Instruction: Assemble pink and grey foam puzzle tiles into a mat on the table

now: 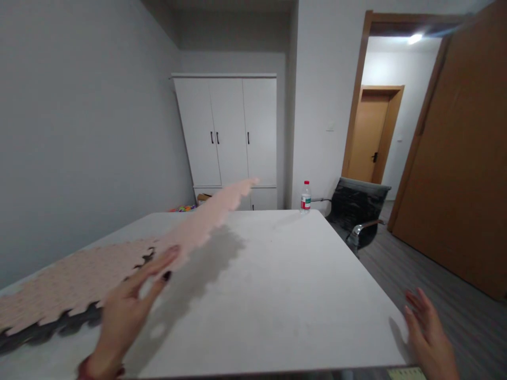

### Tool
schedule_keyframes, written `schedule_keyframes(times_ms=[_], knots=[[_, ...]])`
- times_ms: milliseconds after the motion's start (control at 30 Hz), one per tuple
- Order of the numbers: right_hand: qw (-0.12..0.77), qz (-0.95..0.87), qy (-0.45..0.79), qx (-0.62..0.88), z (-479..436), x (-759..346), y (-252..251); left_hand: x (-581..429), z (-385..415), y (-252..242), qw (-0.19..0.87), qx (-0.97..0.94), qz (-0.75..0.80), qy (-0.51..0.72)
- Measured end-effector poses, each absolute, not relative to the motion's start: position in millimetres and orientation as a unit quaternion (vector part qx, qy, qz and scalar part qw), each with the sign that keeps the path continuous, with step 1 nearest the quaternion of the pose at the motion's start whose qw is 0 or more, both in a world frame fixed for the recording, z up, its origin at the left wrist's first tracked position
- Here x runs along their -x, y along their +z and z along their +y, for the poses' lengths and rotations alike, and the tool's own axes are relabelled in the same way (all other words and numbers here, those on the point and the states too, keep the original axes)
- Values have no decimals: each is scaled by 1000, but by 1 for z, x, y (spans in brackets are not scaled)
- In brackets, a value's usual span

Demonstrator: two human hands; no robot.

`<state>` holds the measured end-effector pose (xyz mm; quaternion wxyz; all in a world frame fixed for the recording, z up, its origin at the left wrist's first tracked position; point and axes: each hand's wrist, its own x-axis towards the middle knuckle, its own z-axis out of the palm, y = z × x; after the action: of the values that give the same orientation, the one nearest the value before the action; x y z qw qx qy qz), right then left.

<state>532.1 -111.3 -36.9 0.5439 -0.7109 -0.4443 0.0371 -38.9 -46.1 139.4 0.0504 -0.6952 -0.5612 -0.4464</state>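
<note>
A pink foam puzzle mat tile (216, 211) is tilted up above the white table (277, 285), its far end raised and blurred. My left hand (130, 306) reaches to its near edge with fingers stretched out, fingertips touching or pinching the tile's edge. More joined pink tiles (71, 279) lie flat at the table's left, with dark tiles (47, 330) showing under them. My right hand (430, 332) hovers at the table's right front corner, fingers apart and holding nothing.
A plastic water bottle with a red cap (305, 197) stands at the table's far edge. A black office chair (358, 211) sits beyond the right side. White cabinets (229, 132) line the back wall, and a wooden door (463, 158) stands open at right.
</note>
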Motion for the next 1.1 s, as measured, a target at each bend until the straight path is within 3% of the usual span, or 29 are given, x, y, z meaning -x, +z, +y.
schedule_keyframes(times_ms=[100,233,333,533,767,867,1100], knots=[[562,-421,59,710,-130,-538,-37,-47,-49,103,-68,848,-384,-359],[511,-429,129,733,-145,-549,-51,-133,-61,45,-168,928,-264,-201],[448,-481,122,744,-147,-550,-59,-159,-60,19,-187,932,-266,-159],[375,-538,68,752,-125,-543,-51,-160,-53,6,-180,927,-273,-186],[360,-564,67,740,-107,-554,-55,-160,-55,7,-176,933,-261,-172],[344,-583,53,734,-107,-557,-64,-144,-53,26,-188,914,-309,-185],[320,-586,36,743,-103,-558,-65,5,-16,65,-95,706,-643,-283]])
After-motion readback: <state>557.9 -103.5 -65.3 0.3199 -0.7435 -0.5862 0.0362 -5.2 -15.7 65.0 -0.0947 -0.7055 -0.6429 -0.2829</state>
